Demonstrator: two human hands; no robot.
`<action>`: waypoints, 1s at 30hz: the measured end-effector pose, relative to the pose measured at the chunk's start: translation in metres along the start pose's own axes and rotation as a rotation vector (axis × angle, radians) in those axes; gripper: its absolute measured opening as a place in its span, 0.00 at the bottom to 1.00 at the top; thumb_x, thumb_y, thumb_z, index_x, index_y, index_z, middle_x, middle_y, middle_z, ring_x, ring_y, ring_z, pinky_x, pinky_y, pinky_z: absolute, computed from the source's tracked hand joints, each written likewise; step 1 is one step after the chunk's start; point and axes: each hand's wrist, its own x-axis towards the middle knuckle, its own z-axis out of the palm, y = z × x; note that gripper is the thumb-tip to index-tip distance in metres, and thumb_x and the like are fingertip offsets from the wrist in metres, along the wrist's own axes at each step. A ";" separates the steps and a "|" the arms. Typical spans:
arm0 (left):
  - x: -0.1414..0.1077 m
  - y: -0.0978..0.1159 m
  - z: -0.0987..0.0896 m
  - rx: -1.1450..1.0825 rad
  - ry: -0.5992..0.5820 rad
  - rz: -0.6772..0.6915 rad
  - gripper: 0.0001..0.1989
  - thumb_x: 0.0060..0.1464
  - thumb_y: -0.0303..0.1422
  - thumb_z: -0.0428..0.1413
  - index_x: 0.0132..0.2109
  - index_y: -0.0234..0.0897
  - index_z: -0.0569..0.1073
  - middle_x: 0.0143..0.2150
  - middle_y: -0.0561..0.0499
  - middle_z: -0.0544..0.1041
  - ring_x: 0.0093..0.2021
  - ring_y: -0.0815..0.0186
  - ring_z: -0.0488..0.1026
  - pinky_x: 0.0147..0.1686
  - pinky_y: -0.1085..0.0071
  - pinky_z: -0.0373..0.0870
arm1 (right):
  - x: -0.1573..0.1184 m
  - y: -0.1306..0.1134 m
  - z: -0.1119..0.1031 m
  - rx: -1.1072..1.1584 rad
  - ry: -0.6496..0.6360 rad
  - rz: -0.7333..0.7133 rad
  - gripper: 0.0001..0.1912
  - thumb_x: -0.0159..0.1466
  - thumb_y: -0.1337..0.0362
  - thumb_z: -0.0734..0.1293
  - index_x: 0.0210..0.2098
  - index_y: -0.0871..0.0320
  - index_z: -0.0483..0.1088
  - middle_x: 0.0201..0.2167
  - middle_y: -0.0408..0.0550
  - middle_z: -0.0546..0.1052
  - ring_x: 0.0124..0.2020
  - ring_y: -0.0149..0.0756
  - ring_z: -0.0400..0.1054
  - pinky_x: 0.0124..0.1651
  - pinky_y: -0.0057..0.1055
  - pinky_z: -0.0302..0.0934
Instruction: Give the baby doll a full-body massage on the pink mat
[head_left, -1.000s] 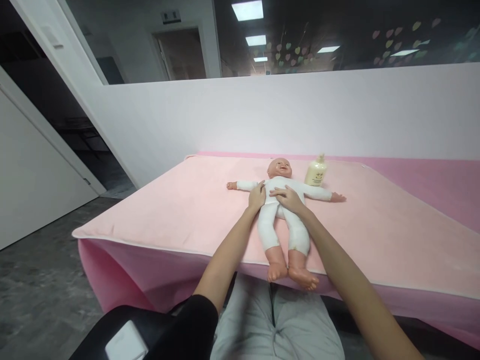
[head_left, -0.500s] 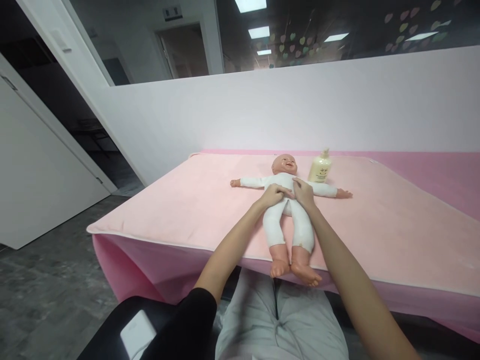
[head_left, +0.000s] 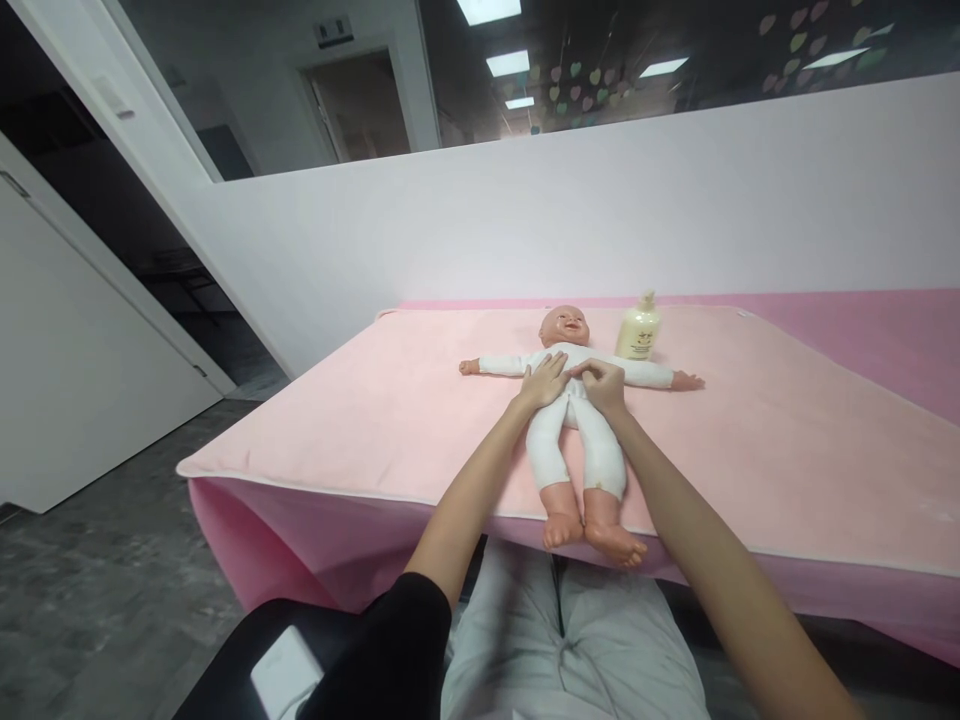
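A baby doll (head_left: 576,413) with a white cloth body lies on its back, arms spread wide and feet toward me at the table's front edge. Flat on the left side of its torso rests my left hand (head_left: 546,382), fingers pointing up toward the chest. My right hand (head_left: 602,385) lies across the right side of the torso, its fingers stretched toward the middle of the belly. Neither hand grips anything that shows. Part of the doll's trunk is hidden under both hands.
A pale yellow pump bottle (head_left: 638,328) stands beyond the doll's arm on the right. Pink cloth (head_left: 360,410) covers the table, with a white wall (head_left: 525,220) behind it. On a dark seat at lower left lies a white device (head_left: 287,672).
My left hand has shifted up the torso and its fingers have spread flat. My right hand has turned, its fingers now pointing across the belly to the left.
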 end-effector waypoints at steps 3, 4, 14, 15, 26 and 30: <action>0.006 0.003 0.002 0.018 0.034 -0.037 0.26 0.65 0.39 0.38 0.68 0.44 0.56 0.73 0.50 0.47 0.74 0.56 0.41 0.67 0.37 0.34 | 0.002 0.001 0.001 -0.149 -0.098 -0.058 0.18 0.52 0.70 0.55 0.33 0.59 0.74 0.37 0.48 0.79 0.42 0.38 0.72 0.53 0.35 0.65; 0.007 0.005 0.002 0.031 0.044 -0.048 0.26 0.65 0.38 0.38 0.68 0.43 0.56 0.73 0.49 0.47 0.73 0.56 0.41 0.67 0.36 0.33 | 0.003 0.002 0.001 -0.190 -0.128 -0.070 0.20 0.53 0.71 0.54 0.36 0.59 0.74 0.41 0.49 0.79 0.45 0.38 0.72 0.55 0.35 0.63; -0.001 0.006 0.008 0.046 0.155 -0.090 0.25 0.65 0.33 0.37 0.67 0.37 0.57 0.72 0.44 0.51 0.73 0.57 0.46 0.68 0.42 0.41 | 0.015 0.005 0.010 -0.589 -0.477 0.025 0.27 0.69 0.59 0.49 0.65 0.53 0.59 0.68 0.46 0.56 0.71 0.42 0.43 0.70 0.56 0.29; -0.004 0.006 0.009 0.047 0.163 -0.090 0.25 0.65 0.33 0.37 0.67 0.35 0.58 0.71 0.43 0.52 0.72 0.57 0.47 0.69 0.44 0.42 | 0.016 0.004 0.010 -0.625 -0.493 0.053 0.27 0.70 0.59 0.48 0.66 0.51 0.57 0.69 0.45 0.53 0.72 0.42 0.41 0.70 0.58 0.28; -0.013 0.010 0.002 -0.098 0.225 0.157 0.19 0.53 0.23 0.46 0.43 0.35 0.80 0.48 0.49 0.80 0.54 0.66 0.74 0.62 0.70 0.63 | 0.008 0.000 -0.002 -0.617 -0.090 0.487 0.29 0.68 0.55 0.50 0.63 0.59 0.62 0.62 0.58 0.64 0.64 0.49 0.57 0.64 0.52 0.49; -0.011 0.011 0.001 -0.150 -0.011 0.293 0.24 0.50 0.21 0.43 0.42 0.39 0.81 0.48 0.54 0.81 0.58 0.68 0.71 0.70 0.64 0.47 | 0.007 0.001 -0.010 -0.502 0.092 0.604 0.25 0.64 0.62 0.54 0.55 0.56 0.72 0.53 0.55 0.73 0.55 0.47 0.67 0.56 0.43 0.60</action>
